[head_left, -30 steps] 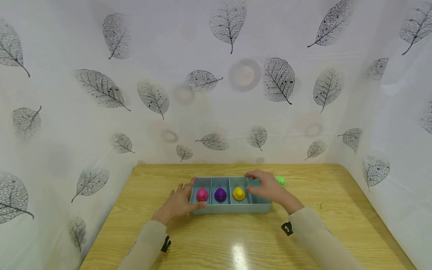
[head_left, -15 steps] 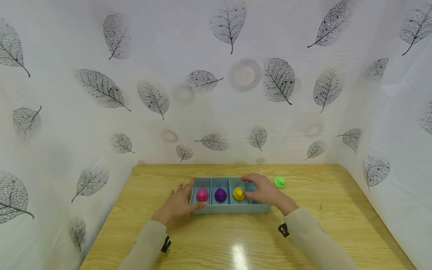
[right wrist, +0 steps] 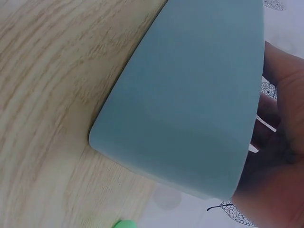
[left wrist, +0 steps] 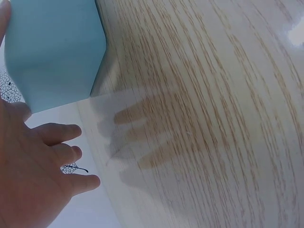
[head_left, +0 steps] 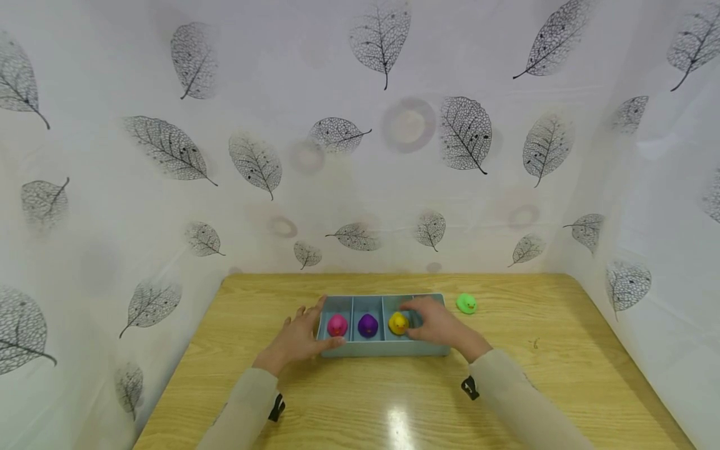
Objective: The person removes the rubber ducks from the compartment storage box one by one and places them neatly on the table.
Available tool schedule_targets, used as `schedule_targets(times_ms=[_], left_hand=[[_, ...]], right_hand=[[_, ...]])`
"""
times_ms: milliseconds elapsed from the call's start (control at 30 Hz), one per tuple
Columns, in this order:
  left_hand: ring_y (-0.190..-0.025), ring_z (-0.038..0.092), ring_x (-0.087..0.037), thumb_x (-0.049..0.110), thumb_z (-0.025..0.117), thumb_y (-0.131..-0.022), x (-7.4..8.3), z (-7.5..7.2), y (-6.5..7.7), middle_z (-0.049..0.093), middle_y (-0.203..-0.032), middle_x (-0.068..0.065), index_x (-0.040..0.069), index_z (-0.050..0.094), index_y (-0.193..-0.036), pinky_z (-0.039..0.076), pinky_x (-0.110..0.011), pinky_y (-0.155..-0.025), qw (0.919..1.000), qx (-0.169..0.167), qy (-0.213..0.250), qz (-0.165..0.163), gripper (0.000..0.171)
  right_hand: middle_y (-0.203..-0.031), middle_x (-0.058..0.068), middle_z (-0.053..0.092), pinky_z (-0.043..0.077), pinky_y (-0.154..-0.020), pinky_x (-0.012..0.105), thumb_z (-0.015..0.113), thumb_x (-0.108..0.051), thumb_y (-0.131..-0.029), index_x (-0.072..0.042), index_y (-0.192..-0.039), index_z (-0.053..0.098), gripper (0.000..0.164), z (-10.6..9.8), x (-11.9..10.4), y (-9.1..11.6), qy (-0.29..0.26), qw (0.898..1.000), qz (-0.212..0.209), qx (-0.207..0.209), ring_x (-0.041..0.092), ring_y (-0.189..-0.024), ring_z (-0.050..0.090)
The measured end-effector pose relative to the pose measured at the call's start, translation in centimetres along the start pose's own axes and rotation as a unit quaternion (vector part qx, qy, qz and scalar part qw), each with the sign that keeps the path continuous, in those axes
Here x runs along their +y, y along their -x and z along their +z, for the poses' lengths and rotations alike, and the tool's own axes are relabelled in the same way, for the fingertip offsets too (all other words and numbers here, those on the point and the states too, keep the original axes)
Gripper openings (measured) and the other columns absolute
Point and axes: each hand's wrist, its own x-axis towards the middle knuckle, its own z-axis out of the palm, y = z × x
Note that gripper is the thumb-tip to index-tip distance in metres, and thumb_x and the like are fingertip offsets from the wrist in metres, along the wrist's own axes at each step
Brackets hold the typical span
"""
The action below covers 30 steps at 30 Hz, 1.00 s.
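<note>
A blue-grey box with compartments [head_left: 388, 349] stands on the table. My left hand [head_left: 295, 337] holds its left end, thumb on the front rim and index finger at the back corner; in the left wrist view, the other fingers of the left hand [left wrist: 33, 166] stick out free beside the box [left wrist: 54, 52]. A pink rubber duck [head_left: 337, 325], a purple one [head_left: 368, 325] and a yellow one [head_left: 397, 324] sit in separate compartments. My right hand [head_left: 435, 322] reaches over the box's right part, thumb and fingers spread beside the yellow duck. Whether they touch it is unclear.
A green rubber duck [head_left: 466, 304] lies on the wooden table [head_left: 360, 400], behind and right of the box. The rightmost compartment is mostly hidden under the right hand. White cloth with leaf prints [head_left: 360, 187] hangs at the back and both sides.
My right hand has moved left over the box, from the rightmost compartment to the yellow duck, uncovering the green duck. The box's right end has shifted slightly left; the left hand stays put.
</note>
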Motion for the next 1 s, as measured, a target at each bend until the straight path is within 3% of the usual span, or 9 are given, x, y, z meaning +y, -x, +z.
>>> schedule_targets(times_ms=[367, 633, 1000], left_hand=[[-0.160, 0.015, -0.052, 0.078, 0.065, -0.088, -0.1, 0.1, -0.1, 0.046, -0.164, -0.018, 0.026, 0.005, -0.171, 0.009, -0.076, -0.126, 1.0000, 0.002, -0.001, 0.002, 0.115], [-0.160, 0.016, -0.052, 0.079, 0.065, -0.088, -0.2, 0.1, -0.1, 0.042, -0.166, -0.018, 0.026, 0.005, -0.171, 0.009, -0.076, -0.126, 1.0000, 0.004, -0.001, 0.004, 0.116], [-0.159, 0.017, -0.053, 0.077, 0.067, -0.088, -0.1, 0.1, 0.0, 0.044, -0.165, -0.018, 0.023, 0.009, -0.172, 0.010, -0.078, -0.125, 1.0000, 0.005, 0.003, 0.005, 0.115]], right_hand=[[-0.134, 0.019, 0.071, 0.050, -0.111, 0.063, 0.083, -0.017, -0.086, 0.001, -0.132, 0.068, 0.052, 0.2, -0.4, -0.3, 0.012, 1.000, 0.005, -0.007, 0.043, -0.126, 0.064], [-0.132, 0.019, 0.072, 0.050, -0.111, 0.061, 0.085, -0.016, -0.085, 0.002, -0.131, 0.069, 0.052, 0.5, -0.5, -0.8, 0.033, 0.999, 0.001, -0.010, 0.042, -0.124, 0.066], [-0.133, 0.016, 0.072, 0.051, -0.111, 0.058, 0.087, -0.015, -0.085, -0.001, -0.131, 0.070, 0.051, 1.0, -1.0, -1.5, 0.042, 0.997, 0.055, -0.025, 0.040, -0.124, 0.065]])
